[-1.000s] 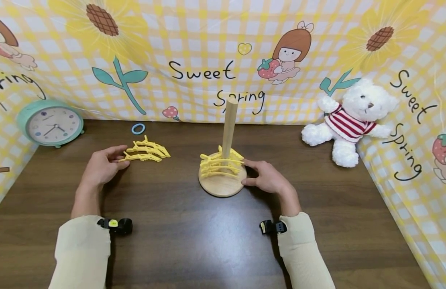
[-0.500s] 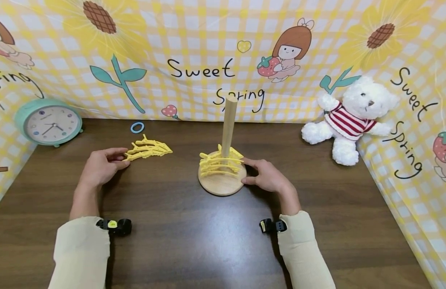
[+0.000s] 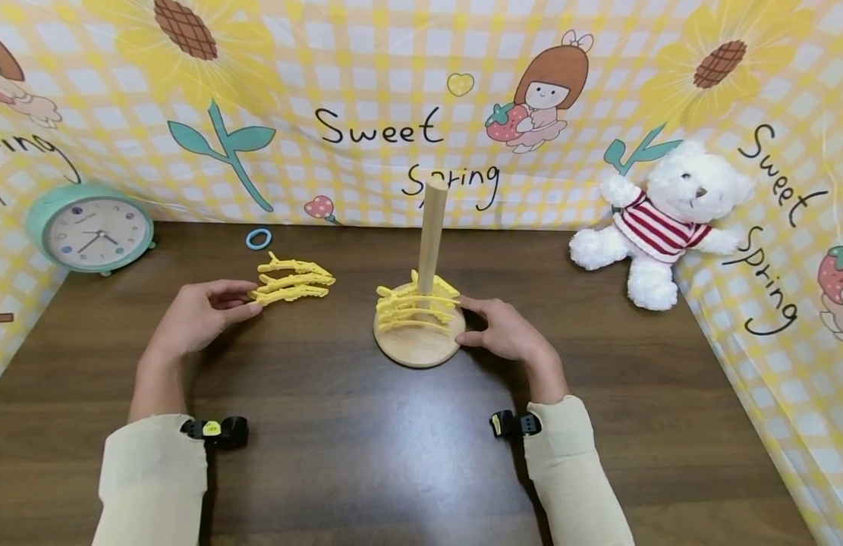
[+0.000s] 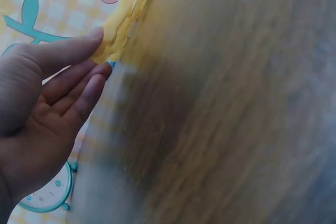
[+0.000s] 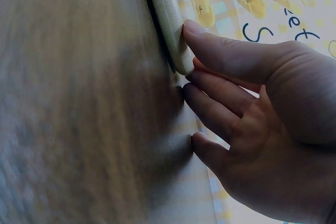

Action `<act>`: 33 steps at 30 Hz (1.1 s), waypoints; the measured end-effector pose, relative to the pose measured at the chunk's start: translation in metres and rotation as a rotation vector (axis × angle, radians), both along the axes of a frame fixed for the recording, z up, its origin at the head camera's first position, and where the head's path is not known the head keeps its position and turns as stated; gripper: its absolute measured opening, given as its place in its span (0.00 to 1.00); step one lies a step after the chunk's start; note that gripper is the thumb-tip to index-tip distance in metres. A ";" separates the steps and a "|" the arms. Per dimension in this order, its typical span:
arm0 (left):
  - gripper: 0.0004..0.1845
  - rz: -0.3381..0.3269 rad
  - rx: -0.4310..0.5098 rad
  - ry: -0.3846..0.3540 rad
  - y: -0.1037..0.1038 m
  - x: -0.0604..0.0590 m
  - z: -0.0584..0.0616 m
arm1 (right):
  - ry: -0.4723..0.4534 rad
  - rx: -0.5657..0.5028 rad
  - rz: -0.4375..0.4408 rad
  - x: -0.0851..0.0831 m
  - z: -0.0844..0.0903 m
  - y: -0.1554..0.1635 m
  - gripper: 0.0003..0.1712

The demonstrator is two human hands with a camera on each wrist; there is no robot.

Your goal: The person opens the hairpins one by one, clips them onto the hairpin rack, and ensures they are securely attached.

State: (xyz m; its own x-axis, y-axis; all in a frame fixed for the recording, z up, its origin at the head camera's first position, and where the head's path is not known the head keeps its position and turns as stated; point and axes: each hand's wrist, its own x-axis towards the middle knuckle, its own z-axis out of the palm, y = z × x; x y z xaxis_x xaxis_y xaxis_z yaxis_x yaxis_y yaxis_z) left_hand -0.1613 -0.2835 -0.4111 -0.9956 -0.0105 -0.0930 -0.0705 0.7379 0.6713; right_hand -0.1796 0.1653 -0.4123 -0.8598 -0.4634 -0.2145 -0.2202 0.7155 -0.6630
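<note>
My left hand (image 3: 246, 302) pinches one end of a bunch of yellow hair clips (image 3: 294, 279) lying on the dark wooden table (image 3: 366, 455). The left wrist view shows the thumb and fingers of that left hand (image 4: 102, 51) closed on the end of the yellow clips (image 4: 131, 9). A wooden stand has a round base (image 3: 417, 347) and an upright post (image 3: 431, 227). Several more yellow clips (image 3: 416, 303) are stacked around the post. My right hand (image 3: 465, 324) rests against the base's right rim, thumb and index finger touching it. In the right wrist view its index fingertip lies on the base rim (image 5: 168, 30).
A mint alarm clock (image 3: 89, 230) stands at the back left and a small blue ring (image 3: 259, 239) lies behind the loose clips. A white teddy bear (image 3: 667, 220) in a striped shirt sits at the back right. A yellow checked cloth backdrop (image 3: 394, 76) encloses the table.
The bunch of clips in my left hand has swung and shifted a little to the right, and the hand went with it. The right hand and the stand have stayed put.
</note>
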 end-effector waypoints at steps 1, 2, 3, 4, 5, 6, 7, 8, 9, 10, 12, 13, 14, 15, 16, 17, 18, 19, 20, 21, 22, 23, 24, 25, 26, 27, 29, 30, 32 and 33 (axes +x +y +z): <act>0.29 -0.006 0.008 0.001 0.001 0.001 0.001 | 0.000 0.000 -0.001 0.000 0.000 0.000 0.37; 0.29 -0.012 0.016 0.002 0.002 0.001 0.001 | 0.001 0.000 0.000 0.000 0.000 0.000 0.37; 0.28 -0.015 0.025 0.007 0.003 0.002 0.001 | 0.003 -0.001 0.001 0.001 0.001 0.000 0.37; 0.28 -0.014 0.039 0.010 0.005 0.003 0.002 | 0.004 -0.001 0.002 0.001 0.001 -0.001 0.37; 0.28 -0.011 0.053 0.015 0.006 0.003 0.002 | 0.004 -0.003 0.003 0.001 0.001 -0.001 0.37; 0.28 -0.008 0.065 0.021 0.007 0.004 0.003 | 0.006 -0.005 0.006 0.001 0.000 -0.001 0.37; 0.27 -0.004 0.073 0.028 0.008 0.005 0.003 | 0.007 -0.007 0.008 0.001 0.000 -0.001 0.37; 0.27 0.001 0.082 0.037 0.010 0.005 0.004 | 0.009 -0.009 0.010 0.001 0.000 -0.001 0.37; 0.26 0.004 0.092 0.045 0.011 0.006 0.004 | 0.010 -0.010 0.010 0.000 0.000 -0.001 0.37; 0.26 0.005 0.104 0.053 0.013 0.006 0.005 | 0.010 -0.010 0.009 0.000 -0.001 -0.001 0.37; 0.25 0.002 0.117 0.074 0.017 0.007 0.006 | 0.012 -0.011 0.009 0.000 -0.001 0.000 0.37; 0.25 -0.001 0.123 0.082 0.020 0.007 0.006 | 0.011 -0.013 0.008 0.000 -0.001 0.000 0.37; 0.24 -0.005 0.128 0.091 0.022 0.008 0.007 | 0.011 -0.013 0.008 0.000 -0.001 0.000 0.37; 0.24 -0.007 0.132 0.098 0.024 0.008 0.008 | 0.011 -0.014 0.007 0.000 -0.001 0.001 0.37; 0.23 -0.010 0.137 0.108 0.026 0.008 0.008 | 0.011 -0.016 0.008 0.000 -0.001 0.001 0.37; 0.23 -0.011 0.141 0.119 0.028 0.009 0.009 | 0.012 -0.017 0.008 0.000 -0.001 0.001 0.37; 0.22 -0.012 0.144 0.130 0.030 0.009 0.010 | 0.012 -0.019 0.009 0.000 -0.001 0.000 0.37; 0.21 -0.013 0.147 0.140 0.033 0.010 0.010 | 0.013 -0.021 0.009 0.000 -0.001 0.000 0.37; 0.21 -0.015 0.155 0.153 0.035 0.011 0.012 | 0.013 -0.022 0.009 0.000 -0.001 0.000 0.37; 0.20 -0.017 0.167 0.168 0.037 0.011 0.013 | 0.013 -0.024 0.010 0.000 -0.002 0.000 0.37; 0.19 -0.023 0.180 0.187 0.040 0.012 0.014 | 0.013 -0.024 0.011 0.000 -0.002 0.000 0.37; 0.19 -0.029 0.192 0.206 0.042 0.013 0.015 | 0.012 -0.023 0.011 0.000 -0.002 0.001 0.37; 0.18 -0.039 0.202 0.227 0.045 0.013 0.016 | 0.011 -0.022 0.010 0.000 -0.003 0.001 0.37; 0.17 -0.051 0.209 0.251 0.047 0.014 0.017 | 0.010 -0.022 0.010 0.000 -0.003 0.001 0.37; 0.17 -0.066 0.222 0.276 0.050 0.014 0.019 | 0.009 -0.022 0.010 0.000 -0.003 0.001 0.37; 0.16 -0.080 0.231 0.302 0.052 0.015 0.020 | 0.007 -0.021 0.009 0.000 -0.003 0.001 0.37; 0.14 -0.110 0.244 0.343 0.058 0.015 0.023 | 0.006 -0.021 0.006 0.000 -0.003 0.001 0.37; 0.14 -0.125 0.254 0.365 0.061 0.016 0.025 | 0.005 -0.021 0.006 -0.001 -0.002 0.001 0.37; 0.13 -0.152 0.272 0.401 0.068 0.017 0.029 | 0.007 -0.020 0.007 -0.001 -0.002 0.001 0.37; 0.13 -0.163 0.275 0.422 0.072 0.019 0.033 | 0.008 -0.020 0.008 -0.001 -0.002 0.001 0.37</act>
